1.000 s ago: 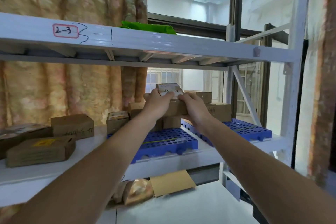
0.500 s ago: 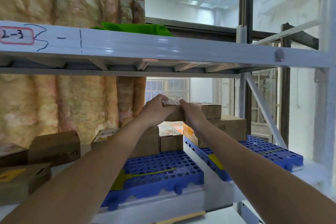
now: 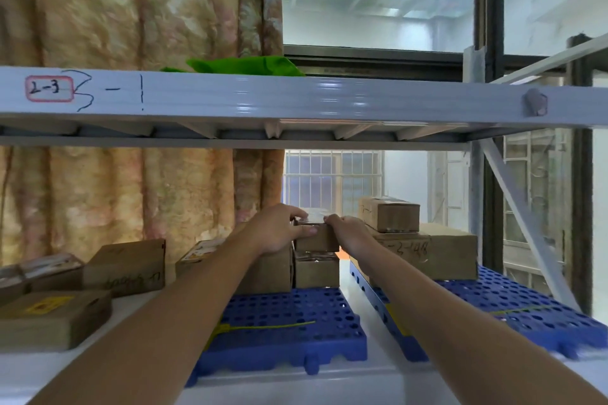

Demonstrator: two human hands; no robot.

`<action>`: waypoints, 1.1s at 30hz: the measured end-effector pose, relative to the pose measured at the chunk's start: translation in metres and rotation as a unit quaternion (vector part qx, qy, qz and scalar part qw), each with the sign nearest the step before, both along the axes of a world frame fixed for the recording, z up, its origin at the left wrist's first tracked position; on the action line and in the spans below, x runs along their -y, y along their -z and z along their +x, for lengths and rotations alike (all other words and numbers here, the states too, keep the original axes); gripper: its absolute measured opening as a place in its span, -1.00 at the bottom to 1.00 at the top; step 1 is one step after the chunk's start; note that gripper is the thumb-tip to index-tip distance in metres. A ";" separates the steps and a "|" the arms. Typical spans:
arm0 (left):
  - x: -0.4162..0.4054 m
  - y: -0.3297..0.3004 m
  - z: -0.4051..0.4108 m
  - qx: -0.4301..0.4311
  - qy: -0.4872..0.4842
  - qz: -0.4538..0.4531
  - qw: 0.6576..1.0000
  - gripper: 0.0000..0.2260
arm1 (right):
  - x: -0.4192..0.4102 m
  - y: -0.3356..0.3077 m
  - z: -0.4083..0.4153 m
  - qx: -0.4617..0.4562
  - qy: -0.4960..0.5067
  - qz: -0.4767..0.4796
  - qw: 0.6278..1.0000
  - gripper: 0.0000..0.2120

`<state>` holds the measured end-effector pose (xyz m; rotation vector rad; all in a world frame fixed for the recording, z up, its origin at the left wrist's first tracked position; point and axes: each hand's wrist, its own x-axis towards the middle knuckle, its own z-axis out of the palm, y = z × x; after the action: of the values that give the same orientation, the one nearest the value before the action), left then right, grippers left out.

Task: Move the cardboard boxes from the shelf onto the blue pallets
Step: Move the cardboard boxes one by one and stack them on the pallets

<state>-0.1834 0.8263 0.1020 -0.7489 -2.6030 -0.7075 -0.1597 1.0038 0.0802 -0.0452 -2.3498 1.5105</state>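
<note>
Small box: brown cardboard box (image 3: 316, 237), shiny tape across the top, sitting on another small box (image 3: 317, 270) at the back of the left blue pallet (image 3: 289, 325).
Left hand: left hand (image 3: 278, 231) grips the box's left end, fingers curled over the top edge, thumb on the front.
Right hand: right hand (image 3: 349, 229) holds the right end, fingers curled over the top.
Neighbours: a larger box (image 3: 268, 268) touches the stack on the left.
Right pallet: right blue pallet (image 3: 526, 312) carries a big box (image 3: 437, 253) with a smaller box (image 3: 390, 213) on top, just beside the right hand.
Shelf: more boxes (image 3: 126, 264) lie on the white shelf (image 3: 138, 301) to the left.
Overhead: grey beam (image 3: 296, 97) marked "2-3", green cloth (image 3: 245, 65) above.
</note>
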 end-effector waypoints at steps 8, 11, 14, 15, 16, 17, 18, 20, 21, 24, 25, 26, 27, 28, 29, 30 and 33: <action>0.006 0.005 -0.002 0.007 -0.021 -0.038 0.999 -0.46 | -0.002 0.008 -0.009 0.026 -0.021 -0.016 0.999 -0.67; 0.007 0.007 -0.003 0.000 -0.029 -0.037 0.999 -0.40 | -0.001 0.009 -0.010 0.032 -0.022 -0.022 0.999 -0.60; 0.008 0.006 0.001 -0.008 -0.031 -0.033 0.999 -0.37 | 0.000 0.006 -0.006 0.029 -0.015 -0.009 0.999 -0.41; 0.010 0.006 0.002 -0.006 -0.030 -0.033 0.999 -0.37 | 0.000 0.004 -0.003 0.023 -0.005 0.009 1.000 -0.34; 0.012 0.006 0.005 -0.005 -0.030 -0.033 0.999 -0.37 | 0.002 0.001 0.000 0.013 0.007 0.038 0.999 -0.29; 0.015 0.006 0.007 -0.004 -0.032 -0.033 0.999 -0.37 | 0.003 -0.001 0.003 -0.001 0.018 0.073 0.997 -0.26; 0.018 0.006 0.009 -0.006 -0.034 -0.032 0.999 -0.37 | 0.005 -0.004 0.007 -0.018 0.027 0.112 0.993 -0.26; 0.025 0.008 0.012 -0.012 -0.036 -0.030 0.999 -0.35 | 0.010 -0.008 0.015 -0.057 0.038 0.188 0.980 -0.27; 0.028 0.009 0.013 -0.015 -0.039 -0.031 0.999 -0.34 | 0.013 -0.009 0.019 -0.076 0.043 0.222 0.971 -0.27; 0.042 0.014 0.018 -0.029 -0.058 -0.056 0.996 -0.30 | 0.023 -0.011 0.036 -0.110 0.060 0.334 0.934 -0.30; 0.047 0.016 0.021 -0.041 -0.065 -0.071 0.995 -0.28 | 0.025 -0.011 0.042 -0.112 0.063 0.376 0.918 -0.31; 0.052 0.017 0.025 -0.055 -0.070 -0.085 0.992 -0.28 | 0.028 -0.011 0.050 -0.109 0.065 0.413 0.902 -0.32; 0.056 0.018 0.029 -0.064 -0.072 -0.097 0.991 -0.29 | 0.031 -0.010 0.057 -0.105 0.065 0.441 0.889 -0.33; 0.060 0.019 0.035 -0.069 -0.073 -0.105 0.989 -0.30 | 0.034 -0.010 0.064 -0.096 0.064 0.465 0.878 -0.33; 0.064 0.020 0.042 -0.068 -0.076 -0.110 0.989 -0.30 | 0.037 -0.010 0.072 -0.084 0.062 0.485 0.868 -0.33; 0.068 0.021 0.051 -0.066 -0.080 -0.118 0.988 -0.30 | 0.040 -0.009 0.079 -0.069 0.061 0.506 0.858 -0.31; 0.081 0.027 0.079 -0.059 -0.086 -0.134 0.985 -0.31 | 0.046 -0.006 0.098 -0.035 0.055 0.546 0.835 -0.27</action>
<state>-0.1041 0.7452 0.0745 -0.6081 -2.6423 -0.2570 -0.0614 0.9576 0.0859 0.1499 -2.7104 -0.0449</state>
